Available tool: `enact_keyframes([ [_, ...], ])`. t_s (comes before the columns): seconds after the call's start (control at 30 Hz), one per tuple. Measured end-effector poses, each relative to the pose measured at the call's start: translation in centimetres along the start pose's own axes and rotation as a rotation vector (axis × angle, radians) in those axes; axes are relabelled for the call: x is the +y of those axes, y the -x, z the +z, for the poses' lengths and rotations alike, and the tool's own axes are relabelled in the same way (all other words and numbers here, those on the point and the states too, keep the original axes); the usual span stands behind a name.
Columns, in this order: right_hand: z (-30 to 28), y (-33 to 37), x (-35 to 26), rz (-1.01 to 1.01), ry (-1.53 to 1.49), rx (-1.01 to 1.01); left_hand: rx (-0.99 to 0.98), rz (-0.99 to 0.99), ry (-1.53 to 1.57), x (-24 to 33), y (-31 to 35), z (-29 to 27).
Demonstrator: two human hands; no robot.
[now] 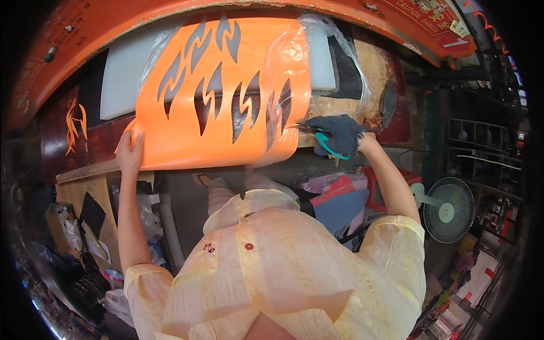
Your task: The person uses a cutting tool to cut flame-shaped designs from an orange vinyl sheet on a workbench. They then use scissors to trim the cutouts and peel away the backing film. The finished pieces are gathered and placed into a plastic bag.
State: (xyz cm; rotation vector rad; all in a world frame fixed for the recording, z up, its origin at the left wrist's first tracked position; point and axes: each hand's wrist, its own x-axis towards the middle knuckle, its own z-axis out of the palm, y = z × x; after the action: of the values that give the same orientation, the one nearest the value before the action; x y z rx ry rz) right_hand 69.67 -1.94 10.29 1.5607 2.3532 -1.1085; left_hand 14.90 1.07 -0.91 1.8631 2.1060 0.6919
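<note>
Orange sheet (187, 141) with jagged flame-shaped cutouts, spread over the surface (102, 136), its near side bowing out past the front edge; clear film (286, 51) lies over its right end. Judging by the curl, expect it light, thin and floppy, sliding easily where the film is slick. The narrow strips between cutouts look the likeliest to stretch or tear; take hold along the broad uncut near border or at the corners. Your left hand (130, 152) has its near left corner pinched between thumb and fingers. Your right hand (340, 133), in a dark blue glove (348, 126), is closed around a teal handle (334, 148) just beside the near right edge; you cannot tell how firmly. Beneath the sheet, a white slab (122, 73); left of it, orange scraps (72, 127). Beyond, an orange machine frame (85, 42); off right, a fan (447, 212).
</note>
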Motion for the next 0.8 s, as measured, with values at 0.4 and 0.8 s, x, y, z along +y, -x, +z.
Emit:
enact_keyframes([
  [0.4,0.8,0.3,2.1,-0.112,-0.036,0.053,-0.072,-0.057,-0.077,0.8,-0.3,-0.4],
  [0.8,0.6,-0.2,-0.2,-0.148,-0.012,0.028,-0.053,-0.016,-0.071,0.6,-0.3,-0.4],
])
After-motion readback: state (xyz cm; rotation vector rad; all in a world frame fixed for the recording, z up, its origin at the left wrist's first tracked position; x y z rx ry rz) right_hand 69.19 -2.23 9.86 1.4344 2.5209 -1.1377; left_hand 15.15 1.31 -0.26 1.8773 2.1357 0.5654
